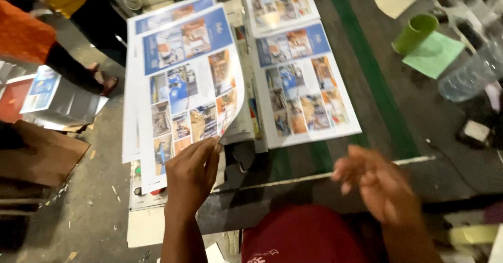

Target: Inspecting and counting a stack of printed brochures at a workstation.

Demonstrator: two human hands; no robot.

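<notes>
Fingers [207, 148] of the left hand [191, 176] pinch the lower edge of the top printed sheet [186, 84], centre-left of frame, its right edge curling up off the stack [131, 142]. Right hand [374, 184], lower right, blurred; fingers loosely spread, holding nothing visible. Judgement: the lift goes best with one sheet only pinched, near the corner, raised evenly to avoid creasing. Sheet: glossy, blue header band, photo grid on white. Second printed stack [306, 92] lies just beside it on the desk [335, 158]. Green cup [415, 32] upper right.
</notes>
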